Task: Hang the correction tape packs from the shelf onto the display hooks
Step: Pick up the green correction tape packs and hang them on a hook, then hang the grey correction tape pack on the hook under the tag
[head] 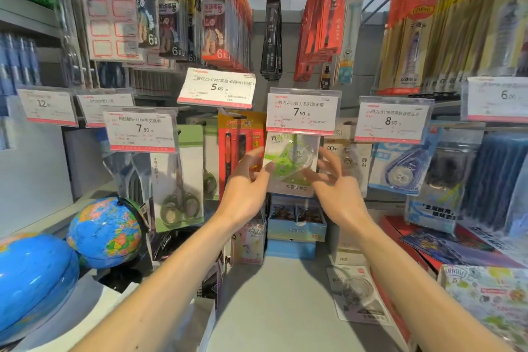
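Observation:
A green correction tape pack (291, 164) hangs in a clear blister below the 7.90 price tag (303, 111) at the middle of the display. My left hand (247, 180) is at the pack's left edge with its fingers touching it. My right hand (333, 180) is at the pack's right edge, fingers spread and loosely bent, just off the blister. The hook itself is hidden behind the price tag. Another correction tape pack (358, 293) lies flat on the grey shelf (280, 300) at the lower right.
Scissors packs (180, 180) hang to the left, a red pen pack (237, 146) sits just behind my left hand, and blue tape packs (403, 166) hang to the right. Two globes (105, 231) stand at the lower left. Small boxes (295, 223) sit under the green pack.

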`<state>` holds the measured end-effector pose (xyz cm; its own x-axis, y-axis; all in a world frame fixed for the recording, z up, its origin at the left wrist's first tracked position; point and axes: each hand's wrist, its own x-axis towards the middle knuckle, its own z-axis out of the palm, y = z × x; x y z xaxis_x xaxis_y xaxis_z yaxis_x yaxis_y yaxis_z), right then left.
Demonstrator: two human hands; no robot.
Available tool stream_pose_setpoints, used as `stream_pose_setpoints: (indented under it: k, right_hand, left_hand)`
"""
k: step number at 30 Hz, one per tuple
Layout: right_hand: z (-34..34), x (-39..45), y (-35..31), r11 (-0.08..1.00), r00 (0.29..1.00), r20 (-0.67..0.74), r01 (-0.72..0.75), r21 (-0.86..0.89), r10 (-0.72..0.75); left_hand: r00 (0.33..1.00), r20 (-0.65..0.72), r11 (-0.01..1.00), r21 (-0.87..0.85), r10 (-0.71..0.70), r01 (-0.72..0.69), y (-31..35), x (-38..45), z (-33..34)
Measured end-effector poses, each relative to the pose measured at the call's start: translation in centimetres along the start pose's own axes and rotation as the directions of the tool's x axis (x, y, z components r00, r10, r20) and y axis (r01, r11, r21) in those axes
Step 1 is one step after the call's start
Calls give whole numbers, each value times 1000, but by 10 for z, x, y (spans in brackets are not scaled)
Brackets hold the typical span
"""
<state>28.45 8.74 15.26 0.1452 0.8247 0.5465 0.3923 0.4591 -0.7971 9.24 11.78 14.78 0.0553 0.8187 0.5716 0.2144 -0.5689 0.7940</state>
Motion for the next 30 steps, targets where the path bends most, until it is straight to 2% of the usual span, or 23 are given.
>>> stream_pose_setpoints:
  k: [4,7,12,15,18,22,24,27,30]
  right_hand:
    - [-12,-19,-3,997,997,-57,-56,61,59]
    - [-23,-38,-3,983,982,-120,-127,133,143]
    - [-36,-77,20,979,956,-214,-198,44,203]
    - [-33,-104,57,949,928,-252,-304,-82,275]
    - [-25,-122,105,844,897,-235,-435,-314,375]
    - [-18,-126,146,690,887,-184,-448,-569,424]
    - [-16,-125,156,645,879,-196,-455,-614,434]
    - [-16,-125,160,636,871,-192,-466,-615,453]
    - [-14,-124,157,697,852,-91,-478,-534,515]
  left_hand:
    - [999,21,998,-57,-33,35,-9,-19,-12]
    - [991,18,978,-156,-134,135,-23,-35,-18]
    - [966,75,929,-264,-248,259,-54,-69,-1]
    - [924,208,911,-201,-320,360,-76,-85,21]
    - [856,322,883,-104,-405,457,-98,-96,44]
    - [782,399,854,1,-478,521,-120,-102,69]
    - [756,418,839,28,-504,544,-126,-104,75]
    - [729,424,822,70,-537,565,-132,-106,77]
    - [686,433,785,90,-585,612,-132,-109,75]
